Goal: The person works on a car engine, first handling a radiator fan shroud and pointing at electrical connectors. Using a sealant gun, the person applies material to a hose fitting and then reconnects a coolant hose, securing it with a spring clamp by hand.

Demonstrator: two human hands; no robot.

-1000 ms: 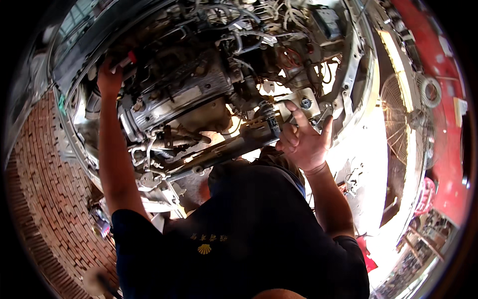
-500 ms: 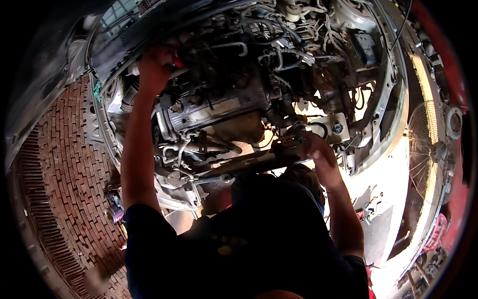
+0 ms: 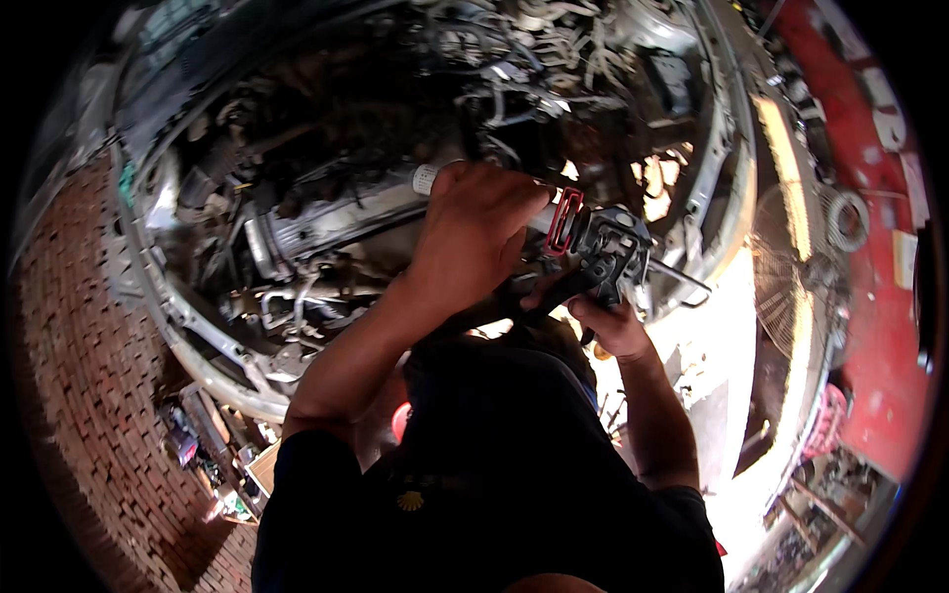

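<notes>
My left hand [image 3: 479, 222] is wrapped round a pale cylinder [image 3: 425, 179] with a printed label, held above the engine. A red loop-shaped piece [image 3: 563, 222] shows at the cylinder's other end; whether it is a can or another tool I cannot make out. Just beyond it, my right hand [image 3: 611, 324] grips a black-and-metal part [image 3: 611, 247] from below. The red piece is right beside this part, perhaps touching it. A thin bent rod [image 3: 682, 279] sticks out at the right. Motion blurs the details, and my palms hide much of both items.
An open engine bay spreads ahead, with the engine cover [image 3: 346, 219], hoses and wiring. The car's front frame [image 3: 213, 348] curves round it. A brick floor [image 3: 89, 376] lies to the left. On the right stand a fan [image 3: 791, 267] and a red wall [image 3: 880, 346].
My left hand has come back from the far left of the engine bay, bringing the pale cylinder towards my right hand. The black-and-metal part now shows plainly. The view has shifted.
</notes>
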